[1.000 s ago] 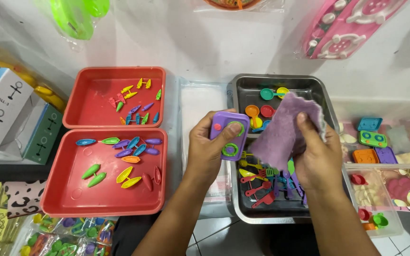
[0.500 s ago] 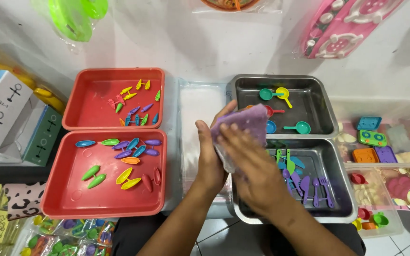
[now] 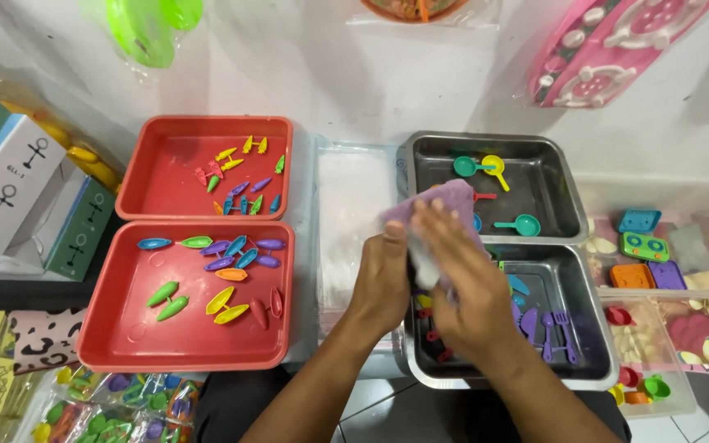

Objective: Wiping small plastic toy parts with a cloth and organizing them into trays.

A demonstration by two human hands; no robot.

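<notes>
Presently a fuzzy purple cloth [image 3: 445, 205] is pressed between the left hand [image 3: 383, 275] and right hand [image 3: 465, 283], clamped together above the two steel trays [image 3: 572, 234], and whatever is wrapped inside, hidden from view, could be dropped among the small plastic utensils [image 3: 535, 320] if the grip loosens.

Purple cloth [image 3: 445, 205], soft and crumpled, was pressed between both hands above the steel trays, wrapped over a toy that stayed almost entirely hidden beneath it
</notes>
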